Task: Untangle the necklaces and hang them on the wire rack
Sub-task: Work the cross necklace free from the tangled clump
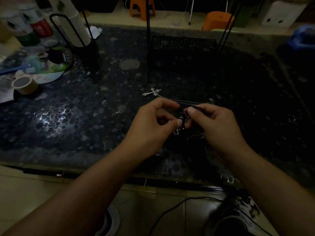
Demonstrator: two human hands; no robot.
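Hands [150, 126] [216, 123] pinch tangled necklaces [183, 120] mid-table, wire rack [182, 48] behind.

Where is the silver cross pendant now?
The silver cross pendant lies on the dark pebble-patterned table, just beyond the left hand, before the black wire rack.

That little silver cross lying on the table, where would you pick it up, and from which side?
Pinch the cross pendant across its long shaft, coming straight down from above. It lies flat on the dark table, so no side lets fingers get under it. Its chain trails right toward the tangle, so lifting gently seems wise.
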